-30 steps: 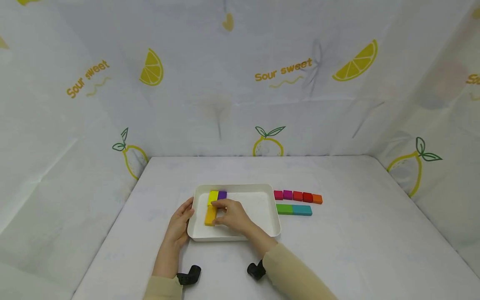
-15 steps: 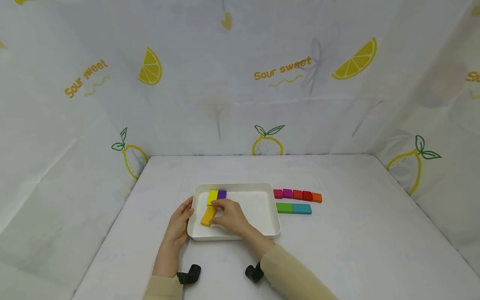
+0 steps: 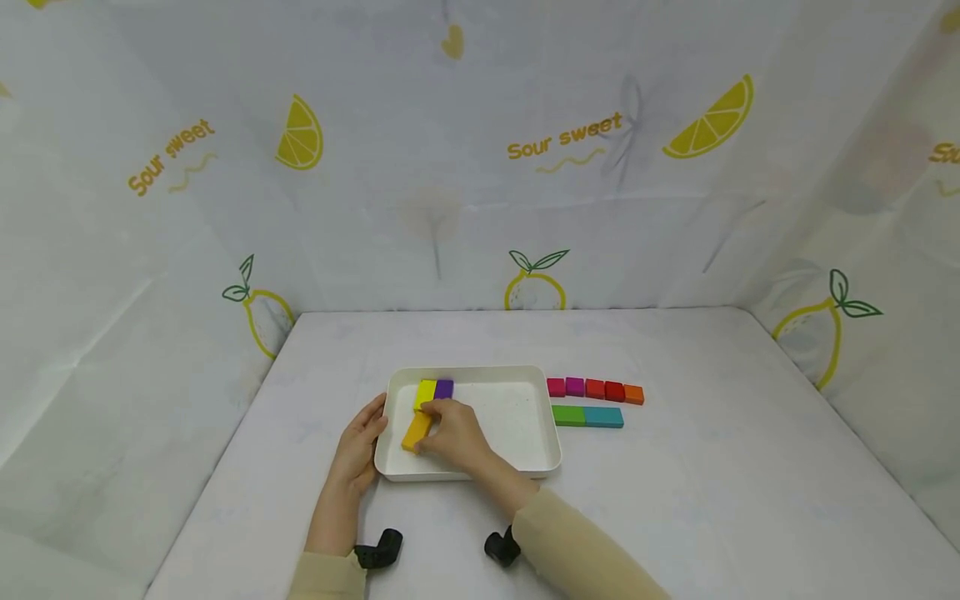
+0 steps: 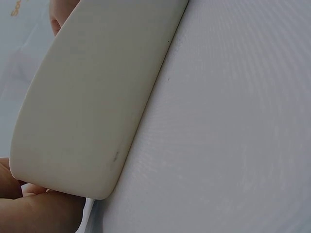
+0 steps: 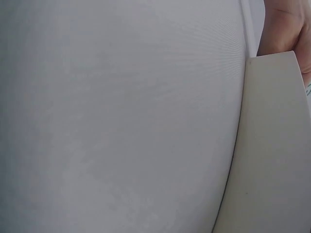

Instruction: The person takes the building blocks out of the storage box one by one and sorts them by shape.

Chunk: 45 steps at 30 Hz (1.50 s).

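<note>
Orange block (image 3: 416, 432): lies tilted in the left part of the white tray (image 3: 517, 467), just below a yellow block (image 3: 425, 393) and purple block (image 3: 444, 388); your right hand (image 3: 453, 435) pinches it at its right side. Your left hand (image 3: 358, 446) rests open-fingered against the tray's left rim. On the bench (image 3: 712, 483), right of the tray: a row of five small blocks (image 3: 596, 390), with a green block (image 3: 568, 416) and teal block (image 3: 604, 417) before it.

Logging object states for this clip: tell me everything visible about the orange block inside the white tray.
The orange block is a flat, oblong piece with a matte, solid orange-yellow face. It lies flat on the floor of the white tray, near the left wall, slightly askew, just below the yellow block. The right hand rests against its right side, fingers touching it. Its material cannot be told.
</note>
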Tool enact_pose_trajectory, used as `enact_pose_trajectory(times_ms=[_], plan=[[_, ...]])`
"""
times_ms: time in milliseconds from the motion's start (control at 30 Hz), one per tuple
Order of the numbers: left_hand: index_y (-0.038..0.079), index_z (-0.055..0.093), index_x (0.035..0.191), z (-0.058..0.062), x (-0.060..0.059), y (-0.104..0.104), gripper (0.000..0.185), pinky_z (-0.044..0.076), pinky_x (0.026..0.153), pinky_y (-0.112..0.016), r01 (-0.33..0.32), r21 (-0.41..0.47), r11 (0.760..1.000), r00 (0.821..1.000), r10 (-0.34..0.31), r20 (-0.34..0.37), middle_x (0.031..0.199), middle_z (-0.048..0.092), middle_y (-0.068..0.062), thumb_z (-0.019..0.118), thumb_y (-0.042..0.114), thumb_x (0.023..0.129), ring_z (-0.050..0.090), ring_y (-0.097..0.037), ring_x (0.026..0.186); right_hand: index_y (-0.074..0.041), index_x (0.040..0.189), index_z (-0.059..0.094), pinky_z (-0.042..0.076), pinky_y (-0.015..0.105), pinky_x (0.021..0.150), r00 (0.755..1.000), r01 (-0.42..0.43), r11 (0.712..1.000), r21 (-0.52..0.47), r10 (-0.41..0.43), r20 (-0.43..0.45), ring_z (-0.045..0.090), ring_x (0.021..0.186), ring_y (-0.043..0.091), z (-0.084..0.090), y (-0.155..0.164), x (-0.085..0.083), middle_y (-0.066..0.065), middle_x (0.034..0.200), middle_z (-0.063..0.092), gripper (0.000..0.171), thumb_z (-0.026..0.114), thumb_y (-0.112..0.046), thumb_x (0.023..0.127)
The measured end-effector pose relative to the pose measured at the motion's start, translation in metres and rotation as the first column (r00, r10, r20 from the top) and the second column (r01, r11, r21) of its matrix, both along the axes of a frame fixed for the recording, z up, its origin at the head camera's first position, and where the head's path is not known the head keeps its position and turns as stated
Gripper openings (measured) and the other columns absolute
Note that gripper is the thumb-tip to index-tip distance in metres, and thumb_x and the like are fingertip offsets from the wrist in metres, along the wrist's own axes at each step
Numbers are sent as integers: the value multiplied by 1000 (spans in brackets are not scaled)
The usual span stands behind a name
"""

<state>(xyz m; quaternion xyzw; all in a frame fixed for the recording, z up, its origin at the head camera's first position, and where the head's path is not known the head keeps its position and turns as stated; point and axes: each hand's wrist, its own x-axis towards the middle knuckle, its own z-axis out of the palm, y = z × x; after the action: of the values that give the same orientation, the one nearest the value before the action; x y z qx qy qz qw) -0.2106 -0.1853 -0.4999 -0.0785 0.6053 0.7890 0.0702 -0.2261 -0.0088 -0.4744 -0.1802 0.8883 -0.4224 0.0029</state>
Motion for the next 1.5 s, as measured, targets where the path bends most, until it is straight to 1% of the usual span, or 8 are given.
enact_pose_trajectory(times_ms=[533,700,800,867,1000,1167,1333,1500], plan=[[5,22,157,-2,0,6,54,19,127,-42,4,-1,1000,1000,-4,1,166,18,-14,36,3,105,20,-26,153,0,118,70,54,36,100,1000,-6,993,120,9,-28,67,109,27,1,0,4,14,117,73,59,91,-15,65],[7,23,157,-2,0,7,54,40,113,-19,8,-16,1000,1000,-7,11,166,20,-12,37,5,105,24,-25,152,-1,119,70,55,35,98,999,-1,985,174,10,-51,67,106,26,3,2,7,14,116,72,55,86,-13,68],[7,22,157,-2,1,7,54,43,101,-10,14,-14,1000,1000,-14,12,166,20,-12,36,6,106,24,-24,152,0,121,68,55,37,99,997,4,979,206,12,-77,67,107,27,6,5,9,14,117,72,56,85,-12,69],[7,21,158,-1,0,7,54,40,111,-18,15,-9,1000,1000,-15,11,166,19,-12,36,6,106,22,-24,152,1,122,67,55,38,99,995,9,975,221,13,-95,67,108,27,7,8,11,15,118,71,57,85,-13,70],[7,20,158,0,0,8,54,23,126,-38,12,-3,1000,1000,-12,12,167,18,-12,36,5,106,21,-24,154,3,125,64,54,40,100,992,22,981,195,2,-122,66,112,29,10,15,12,17,121,70,61,86,-14,70],[7,21,158,0,0,7,54,23,125,-36,9,-18,1000,1000,-8,15,167,18,-11,36,6,106,20,-24,154,2,129,62,53,43,103,987,102,994,44,-96,-127,64,118,32,16,34,13,16,127,68,63,85,-15,73],[9,21,158,1,1,5,54,37,115,-18,4,-28,1000,1000,-4,25,167,18,-9,36,8,106,21,-22,154,7,125,63,58,42,94,939,241,953,-184,-277,-205,67,111,35,23,68,8,21,122,69,58,85,-7,73],[9,21,158,2,3,1,53,43,91,-3,5,-40,999,1000,-4,19,167,19,-10,35,8,106,22,-24,153,7,126,62,56,44,95,832,417,842,-341,-505,-229,66,113,35,29,108,2,22,123,68,59,85,-4,73]])
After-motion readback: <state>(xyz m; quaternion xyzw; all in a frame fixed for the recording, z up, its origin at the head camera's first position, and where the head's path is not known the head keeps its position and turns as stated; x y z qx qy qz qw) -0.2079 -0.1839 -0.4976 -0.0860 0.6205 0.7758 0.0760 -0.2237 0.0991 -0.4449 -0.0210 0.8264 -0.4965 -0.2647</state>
